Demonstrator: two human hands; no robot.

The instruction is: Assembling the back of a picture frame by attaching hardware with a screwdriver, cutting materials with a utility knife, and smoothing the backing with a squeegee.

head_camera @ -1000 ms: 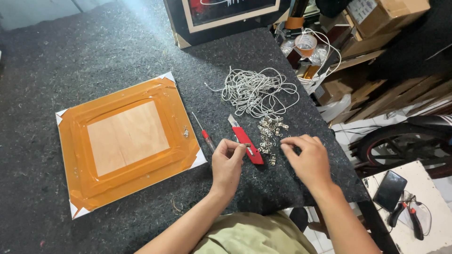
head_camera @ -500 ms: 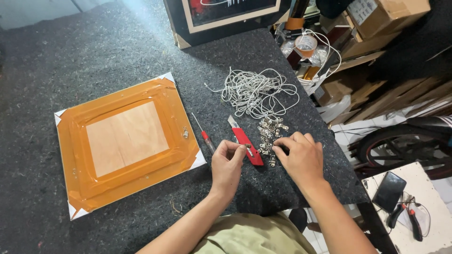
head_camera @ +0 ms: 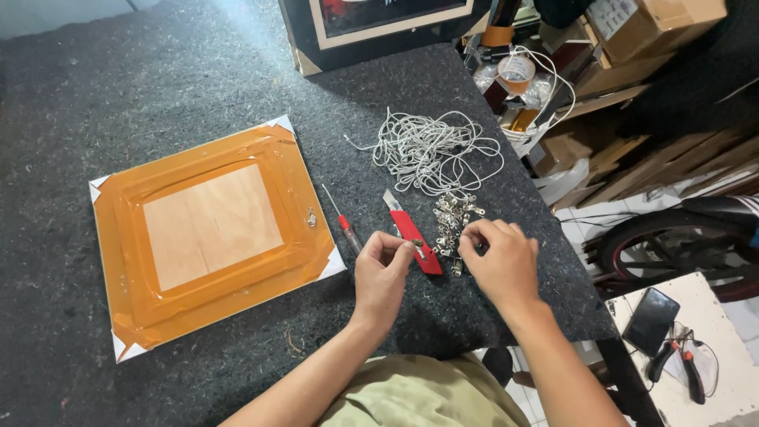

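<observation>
The left hand [head_camera: 382,273] has its fingers pressed together, pinching a tiny metal piece too small to identify. Just right of them lies a red utility knife [head_camera: 411,234] on the table [head_camera: 198,87]. The right hand [head_camera: 498,261] curls its fingers into a pile of small metal hangers [head_camera: 451,217]. Beyond those fingers sits tangled white cord [head_camera: 431,150]; left lie a red-handled screwdriver [head_camera: 344,221] and a taped frame back [head_camera: 209,229].

Even, bright overhead light, soft shadows, sharp focus, slight edge distortion.
</observation>
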